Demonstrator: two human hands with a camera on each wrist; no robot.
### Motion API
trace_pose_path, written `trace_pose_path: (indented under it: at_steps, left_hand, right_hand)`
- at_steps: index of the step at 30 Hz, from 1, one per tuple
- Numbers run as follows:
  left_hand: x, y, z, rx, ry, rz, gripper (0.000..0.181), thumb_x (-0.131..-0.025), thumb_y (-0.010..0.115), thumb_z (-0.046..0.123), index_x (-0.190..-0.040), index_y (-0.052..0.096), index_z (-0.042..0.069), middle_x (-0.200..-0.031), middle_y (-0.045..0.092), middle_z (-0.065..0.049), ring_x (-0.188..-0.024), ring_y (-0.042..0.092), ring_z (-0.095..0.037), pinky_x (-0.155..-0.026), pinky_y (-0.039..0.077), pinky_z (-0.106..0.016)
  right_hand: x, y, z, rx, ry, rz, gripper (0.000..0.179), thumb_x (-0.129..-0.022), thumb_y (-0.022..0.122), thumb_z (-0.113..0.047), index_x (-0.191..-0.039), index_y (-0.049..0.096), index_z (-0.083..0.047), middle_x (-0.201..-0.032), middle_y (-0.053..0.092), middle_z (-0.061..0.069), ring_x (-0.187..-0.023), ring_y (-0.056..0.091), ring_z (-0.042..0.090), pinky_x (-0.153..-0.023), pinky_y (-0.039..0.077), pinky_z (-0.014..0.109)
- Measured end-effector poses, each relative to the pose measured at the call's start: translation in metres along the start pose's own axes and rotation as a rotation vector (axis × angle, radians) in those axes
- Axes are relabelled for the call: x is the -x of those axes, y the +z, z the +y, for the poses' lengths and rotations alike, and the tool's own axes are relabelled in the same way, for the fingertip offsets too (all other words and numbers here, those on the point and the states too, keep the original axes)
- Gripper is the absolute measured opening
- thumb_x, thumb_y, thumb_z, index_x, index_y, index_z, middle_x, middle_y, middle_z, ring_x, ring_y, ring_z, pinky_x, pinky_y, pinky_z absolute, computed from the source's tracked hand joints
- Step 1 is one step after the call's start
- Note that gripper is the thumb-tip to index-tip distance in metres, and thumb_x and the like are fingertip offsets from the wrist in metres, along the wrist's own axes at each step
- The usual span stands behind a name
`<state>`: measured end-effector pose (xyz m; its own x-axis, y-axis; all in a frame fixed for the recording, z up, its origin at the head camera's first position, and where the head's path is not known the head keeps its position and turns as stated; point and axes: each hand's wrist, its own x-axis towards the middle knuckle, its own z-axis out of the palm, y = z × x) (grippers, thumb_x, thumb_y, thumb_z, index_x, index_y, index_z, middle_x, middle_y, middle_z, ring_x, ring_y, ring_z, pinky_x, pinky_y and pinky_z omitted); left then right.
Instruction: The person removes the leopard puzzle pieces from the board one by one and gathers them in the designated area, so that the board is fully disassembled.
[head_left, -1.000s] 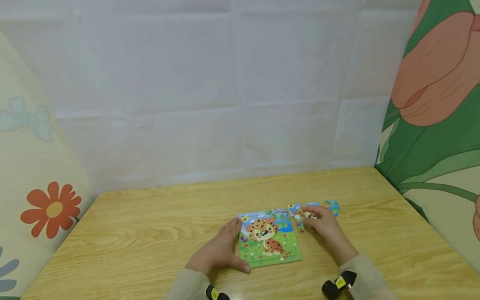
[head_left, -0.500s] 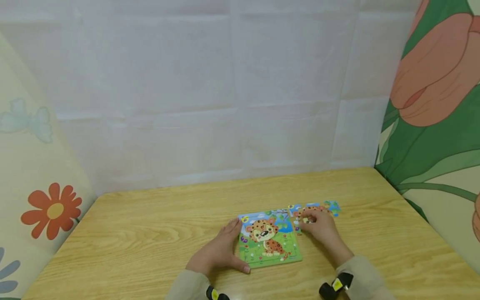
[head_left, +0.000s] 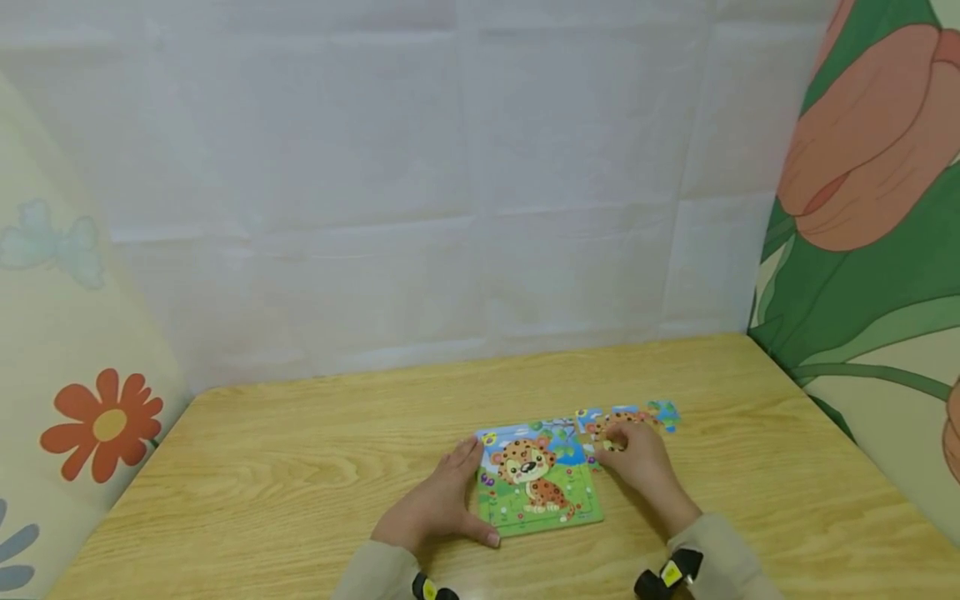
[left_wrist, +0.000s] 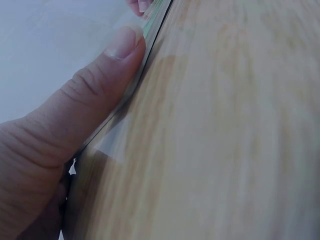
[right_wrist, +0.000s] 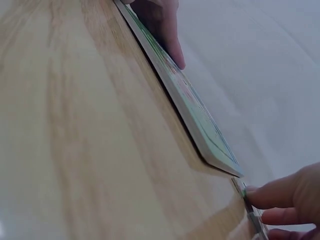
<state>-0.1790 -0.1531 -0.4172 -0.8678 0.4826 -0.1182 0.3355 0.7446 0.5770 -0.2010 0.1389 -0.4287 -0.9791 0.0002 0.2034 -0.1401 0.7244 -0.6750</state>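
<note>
A square puzzle board (head_left: 536,483) with a finished-looking spotted leopard cub picture lies flat on the table. Along its left side rests my left hand (head_left: 438,500), the fingers by the upper left corner and the thumb at the lower left edge. In the left wrist view the thumb (left_wrist: 95,87) lies straight against the board's edge. To the board's right, my right hand (head_left: 645,462) pinches a small puzzle piece (head_left: 592,457), mostly hidden by the fingers. Several other pieces (head_left: 637,417), bearing a leopard's head and blue sky, lie together just beyond that hand.
The wooden table (head_left: 322,467) spreads around the board and ends at a white sheet (head_left: 315,208) behind. Painted panels stand on both sides, one with a red flower (head_left: 105,425). A black camera (head_left: 670,575) is strapped to the right wrist.
My right hand has moved slightly left and toward me with the piece, which now sits close below the other pieces. More of the leopard's head shows. My left hand has stayed in place.
</note>
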Motion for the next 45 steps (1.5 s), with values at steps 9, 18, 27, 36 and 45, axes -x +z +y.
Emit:
trace_pose_path:
  at_steps: [9,18,27,36,45]
  left_hand:
    - [0.000,0.000,0.000,0.002,0.000,-0.005,0.127,-0.054,0.083,0.051,-0.146,0.014,-0.003,-0.154,0.008,-0.020,-0.141,0.006,-0.037,-0.113,0.013,-0.053]
    - [-0.001,-0.001,0.000,-0.016,0.005,0.006,0.128,-0.054,0.083,0.052,-0.146,0.014,-0.003,-0.153,0.008,-0.021,-0.141,0.007,-0.037,-0.113,0.012,-0.053]
    - [0.000,-0.001,0.001,-0.016,0.013,-0.001,0.127,-0.055,0.083,0.050,-0.146,0.014,-0.005,-0.153,0.008,-0.022,-0.141,0.007,-0.038,-0.113,0.013,-0.054]
    - [0.000,-0.001,0.002,0.000,-0.009,0.004,0.127,-0.054,0.084,0.050,-0.146,0.014,-0.004,-0.153,0.009,-0.022,-0.140,0.008,-0.039,-0.113,0.013,-0.054]
    - [0.000,-0.001,0.003,-0.008,-0.003,0.007,0.128,-0.054,0.084,0.050,-0.145,0.015,-0.005,-0.153,0.009,-0.022,-0.141,0.007,-0.037,-0.113,0.012,-0.054]
  right_hand:
    - [-0.002,-0.003,-0.006,-0.095,0.084,0.010,0.029,-0.078,0.069,-0.014,-0.100,0.064,0.004,-0.086,0.058,0.011,-0.079,0.051,0.022,-0.068,0.046,0.035]
    - [-0.010,-0.003,-0.018,-0.206,0.003,0.048,0.030,-0.083,0.067,-0.012,-0.109,0.063,0.003,-0.094,0.059,0.015,-0.081,0.053,0.021,-0.067,0.046,0.029]
    - [-0.011,0.009,-0.033,-0.296,-0.089,-0.022,0.036,-0.082,0.069,-0.010,-0.114,0.060,0.004,-0.101,0.057,0.019,-0.080,0.053,0.018,-0.066,0.047,0.026]
    - [-0.011,0.027,-0.038,-0.245,-0.265,-0.262,0.054,-0.081,0.072,-0.020,-0.127,0.053,0.001,-0.115,0.054,0.017,-0.087,0.052,0.022,-0.068,0.048,0.025]
    - [-0.010,0.034,-0.047,-0.130,-0.276,-0.415,0.070,-0.074,0.077,-0.030,-0.133,0.049,-0.005,-0.108,0.051,0.009,-0.094,0.050,0.020,-0.077,0.047,0.038]
